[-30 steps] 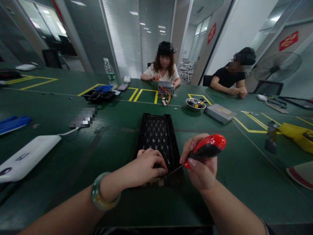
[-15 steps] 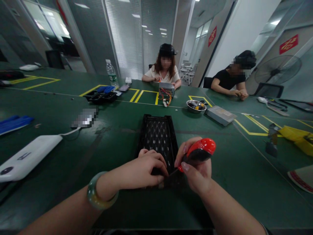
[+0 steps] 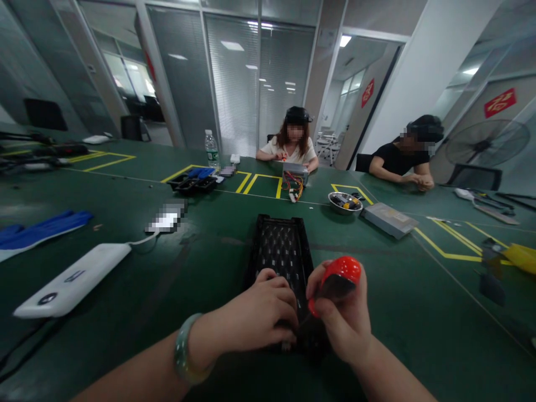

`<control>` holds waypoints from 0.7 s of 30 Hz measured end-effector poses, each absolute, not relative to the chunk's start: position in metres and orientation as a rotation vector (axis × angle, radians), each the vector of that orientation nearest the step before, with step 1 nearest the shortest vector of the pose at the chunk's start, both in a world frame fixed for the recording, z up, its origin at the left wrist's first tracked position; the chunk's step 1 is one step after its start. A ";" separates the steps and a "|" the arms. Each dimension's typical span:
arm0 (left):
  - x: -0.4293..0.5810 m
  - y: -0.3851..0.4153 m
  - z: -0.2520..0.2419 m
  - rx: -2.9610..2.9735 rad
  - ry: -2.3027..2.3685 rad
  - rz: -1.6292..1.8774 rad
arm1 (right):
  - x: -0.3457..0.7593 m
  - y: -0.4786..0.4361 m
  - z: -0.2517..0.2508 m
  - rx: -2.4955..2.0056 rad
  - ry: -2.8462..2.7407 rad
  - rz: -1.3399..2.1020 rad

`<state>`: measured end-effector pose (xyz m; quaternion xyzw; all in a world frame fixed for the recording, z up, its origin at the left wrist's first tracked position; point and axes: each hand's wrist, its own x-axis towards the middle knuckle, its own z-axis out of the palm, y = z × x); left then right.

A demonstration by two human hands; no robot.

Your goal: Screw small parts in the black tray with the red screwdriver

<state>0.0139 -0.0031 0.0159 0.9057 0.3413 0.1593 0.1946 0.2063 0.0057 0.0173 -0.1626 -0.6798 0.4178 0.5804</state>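
On the green surface (image 3: 402,301), a black perforated tray (image 3: 281,248) lies centrally, near the person. The left hand (image 3: 262,310) presses curled fingers (image 3: 285,301) onto its near end; the right hand (image 3: 341,321) clenches a red-handled screwdriver (image 3: 338,276), its tip hidden.

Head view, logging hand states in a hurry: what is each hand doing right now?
Left hand: curled on the black perforated tray; whether it grips anything cannot be told.
Right hand: closed, holding a red-and-black screwdriver.
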 end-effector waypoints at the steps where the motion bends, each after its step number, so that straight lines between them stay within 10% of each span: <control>1: 0.014 -0.003 0.016 2.539 0.951 0.448 | 0.208 0.006 0.017 -0.405 -1.593 0.989; 21: 0.013 0.000 0.005 2.507 0.926 0.513 | 0.211 0.010 0.009 -0.443 -1.691 0.970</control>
